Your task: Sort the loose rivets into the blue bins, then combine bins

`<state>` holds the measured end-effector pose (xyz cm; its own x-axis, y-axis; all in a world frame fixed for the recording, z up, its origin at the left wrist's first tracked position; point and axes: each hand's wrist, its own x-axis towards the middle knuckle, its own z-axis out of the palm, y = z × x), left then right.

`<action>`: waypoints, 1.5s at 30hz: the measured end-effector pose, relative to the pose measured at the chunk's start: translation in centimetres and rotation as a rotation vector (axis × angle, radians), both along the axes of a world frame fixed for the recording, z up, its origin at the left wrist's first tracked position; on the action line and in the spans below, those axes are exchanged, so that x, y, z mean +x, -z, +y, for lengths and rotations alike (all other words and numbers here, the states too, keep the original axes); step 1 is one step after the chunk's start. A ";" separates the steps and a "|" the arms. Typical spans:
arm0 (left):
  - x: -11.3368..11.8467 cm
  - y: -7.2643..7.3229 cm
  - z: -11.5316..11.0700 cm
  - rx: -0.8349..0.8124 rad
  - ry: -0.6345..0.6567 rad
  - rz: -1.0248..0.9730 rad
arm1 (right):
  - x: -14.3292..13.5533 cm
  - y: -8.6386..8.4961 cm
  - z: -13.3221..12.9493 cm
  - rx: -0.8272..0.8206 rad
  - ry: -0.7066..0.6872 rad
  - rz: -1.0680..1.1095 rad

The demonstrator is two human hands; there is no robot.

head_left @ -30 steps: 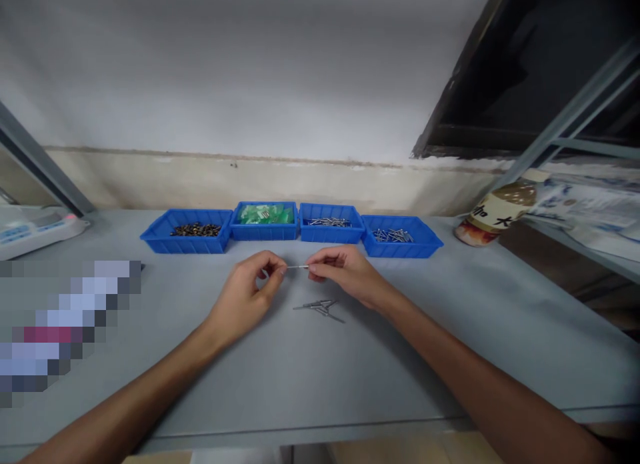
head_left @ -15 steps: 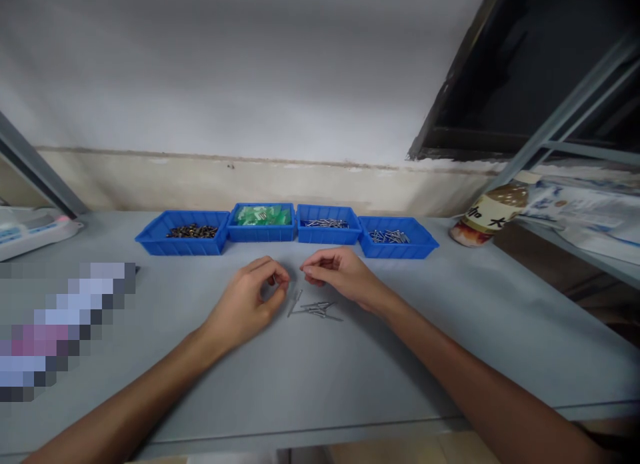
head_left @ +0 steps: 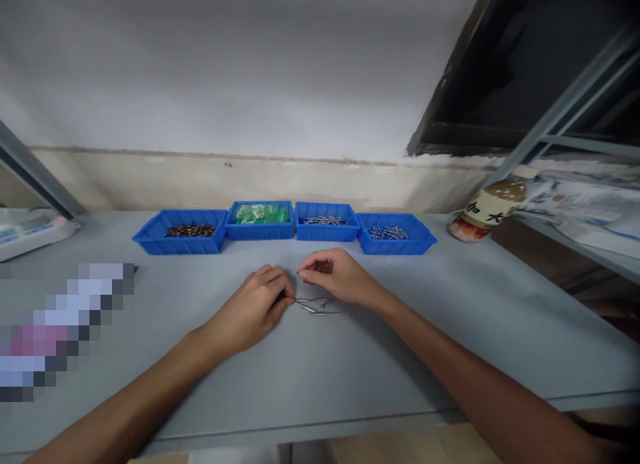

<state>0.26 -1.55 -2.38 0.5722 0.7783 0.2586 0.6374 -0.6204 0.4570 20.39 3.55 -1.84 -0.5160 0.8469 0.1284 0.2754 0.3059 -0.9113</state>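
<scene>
Several thin silver metal pins (head_left: 315,308) lie in a small pile on the grey table (head_left: 320,377). At the pile's left end, my left hand (head_left: 263,304) pinches the tip of one metal pin between thumb and fingers. Just above the pile on the right is my right hand (head_left: 335,274), its fingers curled and the fingertips close together; whether it holds anything small cannot be made out. Beyond the hands stand two blue bins with silver pins (head_left: 326,231) (head_left: 395,241), a bin with green packets (head_left: 263,214), and one with dark brassy parts (head_left: 190,231).
At the back right stands a bottle (head_left: 493,204) beside a metal frame and white-blue packages (head_left: 590,201). A white device (head_left: 37,231) sits at the far left. A blurred-out object (head_left: 65,324) lies on the left side of the table.
My left hand has moved slightly right and down and closed on a pin at the pile. The separate upright-lying pin no longer shows. My right hand has barely shifted.
</scene>
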 end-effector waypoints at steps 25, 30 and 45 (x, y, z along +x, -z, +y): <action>0.1 -1.2 0.3 -0.700 -0.085 -0.837 | -1.6 -1.0 -2.1 0.175 0.058 0.182; 0.0 -0.9 0.6 -0.757 -0.093 -0.967 | -1.4 -1.1 -2.2 0.355 0.039 0.133; 0.4 -1.6 0.1 -0.420 -0.171 -0.649 | 0.1 -3.0 -0.2 0.822 0.226 -0.047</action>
